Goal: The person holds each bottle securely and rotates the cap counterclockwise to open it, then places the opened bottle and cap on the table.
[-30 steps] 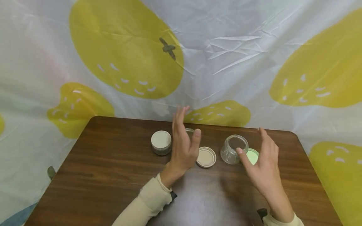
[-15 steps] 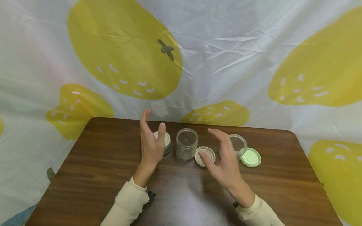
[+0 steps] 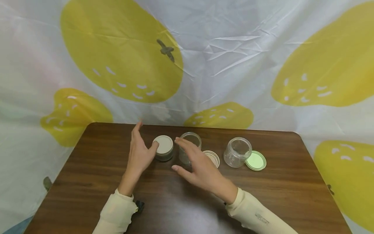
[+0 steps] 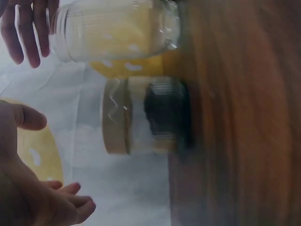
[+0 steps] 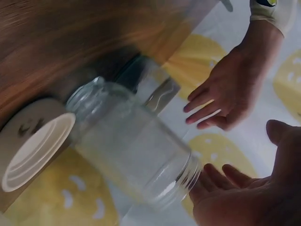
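A short glass jar with a cream lid (image 3: 164,146) stands at the back of the table, with something dark inside it (image 4: 164,113). My left hand (image 3: 138,159) is just left of this jar, fingers spread upward and thumb overlapping the lid's edge in the head view. To the jar's right, my right hand (image 3: 203,170) hovers with straight fingers and the thumb held apart. Behind it is a taller lidless glass jar (image 5: 131,141), partly hidden by that hand in the head view. The left wrist view shows a gap between my left thumb and the lidded jar. Neither hand holds anything.
A loose cream lid (image 3: 215,158) lies beside the tall jar. Farther right stands a wide lidless glass jar (image 3: 237,154) with a pale green lid (image 3: 256,161) against its side. A white curtain with yellow fruit prints (image 3: 228,65) hangs behind the brown table (image 3: 277,191).
Both hands have swept left, from around the tall and wide jars to around the lidded jar. The jars and lids have stayed in place; the head view has shifted slightly.
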### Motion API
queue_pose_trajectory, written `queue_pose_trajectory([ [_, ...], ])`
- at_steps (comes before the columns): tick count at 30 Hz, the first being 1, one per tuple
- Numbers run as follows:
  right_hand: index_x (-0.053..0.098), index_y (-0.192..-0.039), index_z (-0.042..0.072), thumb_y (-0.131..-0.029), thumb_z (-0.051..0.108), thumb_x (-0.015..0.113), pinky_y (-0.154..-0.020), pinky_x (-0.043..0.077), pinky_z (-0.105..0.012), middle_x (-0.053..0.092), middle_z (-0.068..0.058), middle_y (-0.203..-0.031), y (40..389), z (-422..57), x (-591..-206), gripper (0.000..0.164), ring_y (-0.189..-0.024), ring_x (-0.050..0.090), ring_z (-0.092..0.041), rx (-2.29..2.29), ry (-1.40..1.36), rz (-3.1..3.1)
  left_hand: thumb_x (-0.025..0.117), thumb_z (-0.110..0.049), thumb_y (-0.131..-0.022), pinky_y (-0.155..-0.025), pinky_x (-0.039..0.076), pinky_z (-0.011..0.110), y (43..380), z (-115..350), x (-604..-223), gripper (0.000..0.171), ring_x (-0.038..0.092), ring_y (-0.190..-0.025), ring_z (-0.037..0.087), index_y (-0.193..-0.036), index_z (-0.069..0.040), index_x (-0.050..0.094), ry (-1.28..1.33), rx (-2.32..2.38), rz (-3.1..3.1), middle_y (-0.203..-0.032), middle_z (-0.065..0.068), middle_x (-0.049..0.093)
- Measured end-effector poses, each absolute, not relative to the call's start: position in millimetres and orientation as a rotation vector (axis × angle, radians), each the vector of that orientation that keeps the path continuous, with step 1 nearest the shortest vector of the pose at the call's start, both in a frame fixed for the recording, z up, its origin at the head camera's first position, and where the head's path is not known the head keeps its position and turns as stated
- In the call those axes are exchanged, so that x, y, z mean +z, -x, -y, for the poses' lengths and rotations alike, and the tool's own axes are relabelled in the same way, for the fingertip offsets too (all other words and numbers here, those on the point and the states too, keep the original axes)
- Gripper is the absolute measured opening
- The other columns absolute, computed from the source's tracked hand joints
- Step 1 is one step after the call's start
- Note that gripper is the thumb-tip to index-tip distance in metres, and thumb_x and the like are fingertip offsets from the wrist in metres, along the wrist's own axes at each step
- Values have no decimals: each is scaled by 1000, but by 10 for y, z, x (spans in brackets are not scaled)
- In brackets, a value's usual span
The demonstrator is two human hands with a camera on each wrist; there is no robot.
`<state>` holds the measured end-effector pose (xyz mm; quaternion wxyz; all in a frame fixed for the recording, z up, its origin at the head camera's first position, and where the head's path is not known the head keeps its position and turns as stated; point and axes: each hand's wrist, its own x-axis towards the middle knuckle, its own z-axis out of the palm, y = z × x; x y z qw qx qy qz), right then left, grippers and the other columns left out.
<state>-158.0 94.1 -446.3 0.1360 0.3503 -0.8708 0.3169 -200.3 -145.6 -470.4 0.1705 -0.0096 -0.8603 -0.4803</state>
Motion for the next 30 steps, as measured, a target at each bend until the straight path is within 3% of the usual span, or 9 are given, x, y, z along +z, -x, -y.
queue_pose_trajectory([
  [9, 40, -160, 9, -100, 40, 71, -124, 41, -46, 46, -9, -165, 1590, -585, -4505, 74, -156, 42, -25, 877, -1058, 2539, 70, -17, -91, -123, 35, 64, 1959, 1633, -4854, 94, 35, -155, 47, -166, -3, 15, 133, -1344, 2658, -169, 22, 31],
  [17, 40, -157, 1, -105, 23, 63, -124, 41, -48, 42, -19, -164, 1697, -233, -4743, 61, -155, 42, -33, 849, -1030, 2563, 71, -18, -91, -118, 42, 63, 1972, 1679, -4928, 95, 36, -156, 44, -167, -6, 16, 147, -1314, 2808, -169, 22, 32],
  [24, 35, -159, -1, -108, 21, 55, -131, 29, -53, 34, -23, -169, 1900, -80, -4847, 59, -162, 27, -40, 815, -894, 2661, 78, -20, -88, -115, 44, 65, 2010, 1732, -5002, 103, 38, -154, 47, -167, -8, 13, 166, -1291, 2843, -167, 24, 34],
  [30, 29, -161, -3, -107, 26, 58, -132, 21, -58, 24, -27, -172, 1986, 36, -4868, 68, -164, 17, -43, 867, -809, 2779, 65, -7, -86, -111, 47, 62, 2059, 1709, -5100, 94, 51, -143, 47, -166, -5, 15, 215, -1283, 2872, -163, 26, 41],
])
